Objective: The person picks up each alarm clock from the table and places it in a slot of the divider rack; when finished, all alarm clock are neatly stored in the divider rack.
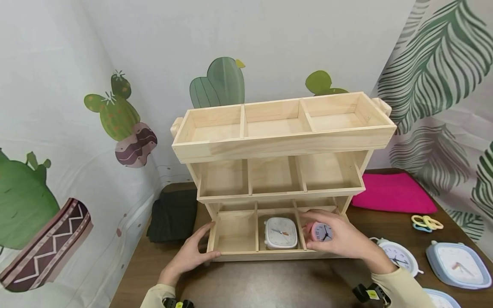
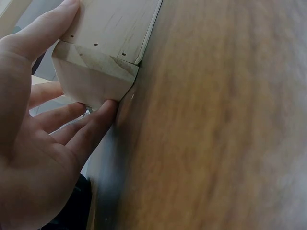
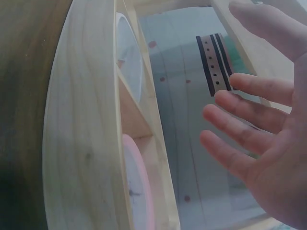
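Right wrist, not left: pink clock [image 3: 140, 187]

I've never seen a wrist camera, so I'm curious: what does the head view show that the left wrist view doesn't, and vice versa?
Only the head view: the right hand near a pink clock, a square white clock in the next compartment, and a magenta cloth.

Only the left wrist view: three small dark marks near a corner of the wooden rack.

Both: that rack, the brown table, and the left hand touching the rack's bottom tier.
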Demonstrator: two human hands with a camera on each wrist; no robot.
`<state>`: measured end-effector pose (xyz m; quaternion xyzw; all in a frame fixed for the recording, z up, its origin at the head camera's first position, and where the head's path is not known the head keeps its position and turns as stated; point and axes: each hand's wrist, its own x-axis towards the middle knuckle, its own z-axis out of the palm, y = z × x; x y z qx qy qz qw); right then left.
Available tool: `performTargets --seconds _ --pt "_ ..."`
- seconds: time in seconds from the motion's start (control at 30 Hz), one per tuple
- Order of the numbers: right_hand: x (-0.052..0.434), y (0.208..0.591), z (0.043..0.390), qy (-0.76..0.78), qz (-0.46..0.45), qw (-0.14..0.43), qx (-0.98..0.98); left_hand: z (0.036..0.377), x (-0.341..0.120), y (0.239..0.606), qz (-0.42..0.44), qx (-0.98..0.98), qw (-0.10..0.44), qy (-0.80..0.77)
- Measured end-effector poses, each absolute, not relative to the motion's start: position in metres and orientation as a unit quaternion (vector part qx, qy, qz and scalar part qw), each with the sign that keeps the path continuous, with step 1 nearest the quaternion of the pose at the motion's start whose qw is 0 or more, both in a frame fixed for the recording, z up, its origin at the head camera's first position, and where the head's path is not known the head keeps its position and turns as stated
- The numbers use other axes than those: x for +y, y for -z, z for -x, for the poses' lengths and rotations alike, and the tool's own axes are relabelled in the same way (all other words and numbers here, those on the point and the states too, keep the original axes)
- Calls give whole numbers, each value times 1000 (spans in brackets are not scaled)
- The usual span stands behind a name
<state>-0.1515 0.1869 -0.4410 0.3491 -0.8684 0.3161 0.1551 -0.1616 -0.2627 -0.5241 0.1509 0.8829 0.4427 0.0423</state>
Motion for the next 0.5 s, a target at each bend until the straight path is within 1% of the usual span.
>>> performTargets --seconds 0.17,0.4,0.5 --pt "197 438 144 -293 -327 176 -881 161 -262 524 -156 877 38 -453" --pt "212 436 134 -300 -311 160 -888 161 -263 526 -153 891 36 -426" --pt "219 434 129 -292 -298 171 -892 161 -263 526 -154 893 30 -421"
